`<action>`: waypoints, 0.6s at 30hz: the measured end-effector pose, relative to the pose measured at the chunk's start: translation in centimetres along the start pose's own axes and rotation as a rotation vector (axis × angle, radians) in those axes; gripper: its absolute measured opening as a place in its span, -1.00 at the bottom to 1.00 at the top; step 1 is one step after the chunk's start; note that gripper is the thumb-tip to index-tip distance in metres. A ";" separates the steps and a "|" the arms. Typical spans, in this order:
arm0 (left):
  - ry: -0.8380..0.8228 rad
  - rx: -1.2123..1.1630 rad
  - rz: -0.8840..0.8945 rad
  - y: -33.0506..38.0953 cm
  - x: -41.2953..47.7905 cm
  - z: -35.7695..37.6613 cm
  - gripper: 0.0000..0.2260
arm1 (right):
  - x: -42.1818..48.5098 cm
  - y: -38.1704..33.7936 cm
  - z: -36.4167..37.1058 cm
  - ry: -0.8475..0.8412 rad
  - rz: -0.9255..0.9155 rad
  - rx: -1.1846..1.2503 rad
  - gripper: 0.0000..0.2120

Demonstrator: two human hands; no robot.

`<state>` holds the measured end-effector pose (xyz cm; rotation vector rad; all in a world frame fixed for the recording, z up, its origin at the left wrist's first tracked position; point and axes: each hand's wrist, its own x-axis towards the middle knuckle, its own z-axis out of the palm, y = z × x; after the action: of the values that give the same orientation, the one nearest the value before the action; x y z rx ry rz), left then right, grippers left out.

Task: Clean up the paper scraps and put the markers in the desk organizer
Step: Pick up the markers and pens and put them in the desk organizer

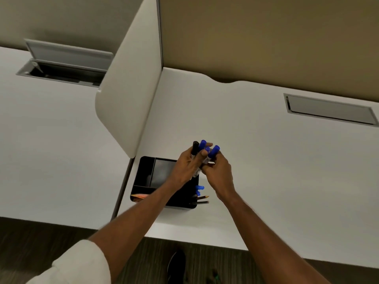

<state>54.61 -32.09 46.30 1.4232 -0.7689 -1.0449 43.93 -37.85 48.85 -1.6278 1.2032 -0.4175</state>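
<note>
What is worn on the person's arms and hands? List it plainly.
Both hands are bare: the left hand and right hand show no gloves, and no rings or watch are visible. The forearms are uncovered. A white sleeve covers the left upper arm; no sleeve shows on the right.

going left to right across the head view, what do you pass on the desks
open cable hatch → white divider panel → black desk organizer → left hand holding the markers → right hand → closed cable hatch

Matt white desk point(256, 160), glossy black organizer point(143, 171)
</note>
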 end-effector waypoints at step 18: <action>-0.037 0.293 0.115 -0.9 -0.3 -0.8 -0.67 | 0.1 0.5 -0.1 -0.040 -0.048 -0.094 -0.73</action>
<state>55.11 -31.44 45.44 1.5879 -1.0515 -0.8980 43.67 -37.94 48.43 -1.7405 1.1702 -0.3614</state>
